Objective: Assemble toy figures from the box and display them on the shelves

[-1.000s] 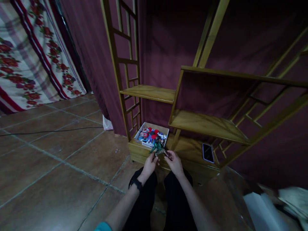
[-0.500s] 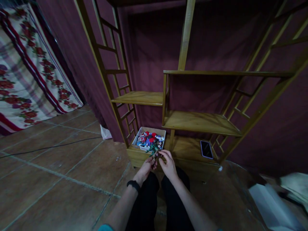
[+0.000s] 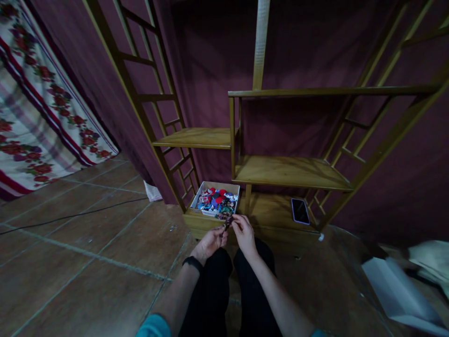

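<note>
My left hand (image 3: 212, 242) pinches the lower end of a small dark object (image 3: 227, 223) with a purplish tint and an uneven outline. Its exact kind is too small to make out. The fingertips of my right hand (image 3: 243, 230) close on the upper end of the same object. Both hands are above my knees, just in front of a shallow white box (image 3: 195, 205). Inside the box lies a heap of small colourful pieces (image 3: 218, 197), red, blue, purple, white and dark green.
The box stands on the low base of a wooden shelf unit (image 3: 266, 215). A phone (image 3: 300, 211) lies further right on that base. A cable (image 3: 87, 212) crosses the tiled floor on the left. Patterned cloth (image 3: 45, 117) hangs behind it, and a white box-like thing (image 3: 400, 290) is at right.
The green, spiky part seen at my hands before no longer shows there; a dark, slimmer shape is between my fingers. My right hand has come closer to my left. The view has shifted slightly.
</note>
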A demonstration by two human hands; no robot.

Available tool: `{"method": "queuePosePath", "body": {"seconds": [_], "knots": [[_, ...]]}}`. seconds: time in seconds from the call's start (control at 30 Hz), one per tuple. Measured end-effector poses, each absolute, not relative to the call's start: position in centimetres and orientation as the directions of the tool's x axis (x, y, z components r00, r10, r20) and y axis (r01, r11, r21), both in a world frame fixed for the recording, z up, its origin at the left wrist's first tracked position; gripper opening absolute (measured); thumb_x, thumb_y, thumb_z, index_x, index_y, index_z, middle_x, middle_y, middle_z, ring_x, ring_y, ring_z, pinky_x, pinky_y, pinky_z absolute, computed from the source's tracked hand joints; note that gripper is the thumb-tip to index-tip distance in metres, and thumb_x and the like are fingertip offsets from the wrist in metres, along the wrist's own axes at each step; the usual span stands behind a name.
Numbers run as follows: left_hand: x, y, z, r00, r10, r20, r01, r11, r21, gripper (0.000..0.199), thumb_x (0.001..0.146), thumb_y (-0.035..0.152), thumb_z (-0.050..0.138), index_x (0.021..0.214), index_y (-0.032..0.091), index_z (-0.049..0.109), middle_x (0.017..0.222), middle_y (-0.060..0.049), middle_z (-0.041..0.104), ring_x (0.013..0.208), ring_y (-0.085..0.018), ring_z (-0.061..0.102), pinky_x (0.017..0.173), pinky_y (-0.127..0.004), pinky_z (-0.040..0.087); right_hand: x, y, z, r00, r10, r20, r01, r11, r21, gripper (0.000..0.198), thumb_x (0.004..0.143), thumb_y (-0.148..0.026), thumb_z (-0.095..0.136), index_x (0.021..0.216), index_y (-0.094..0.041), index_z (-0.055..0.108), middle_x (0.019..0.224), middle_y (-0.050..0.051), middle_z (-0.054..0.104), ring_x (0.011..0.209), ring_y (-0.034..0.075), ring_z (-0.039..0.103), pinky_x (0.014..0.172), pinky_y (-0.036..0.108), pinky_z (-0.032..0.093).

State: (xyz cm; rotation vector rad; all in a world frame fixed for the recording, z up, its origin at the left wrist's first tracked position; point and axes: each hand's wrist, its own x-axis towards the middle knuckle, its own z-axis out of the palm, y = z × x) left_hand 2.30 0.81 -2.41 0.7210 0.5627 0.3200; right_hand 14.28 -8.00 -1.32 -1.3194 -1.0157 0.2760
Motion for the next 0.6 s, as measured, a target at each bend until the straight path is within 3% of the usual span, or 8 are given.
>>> {"method": "queuePosePath", "body": {"seconds": [0.6], "knots": [[2.38,0.61,-1.84,0.869,0.308,-0.387,0.037,0.740,0.672,0.012,0.078,0.020,0.051,0.069,0.014,0.049,0.056,0.002,0.043,0.048,-0.007,0.043,0.051,-0.021,0.035,13.74,-7.67,-0.68,0.589,0.660,0.467,0.445,0.218,-0.869,0.025,0.080,-0.020,0.047,0.101,-0.024,0.058,0.102,0.005,0.051,0.077,0.014,0.056,0.072,0.028,0.048]]}}
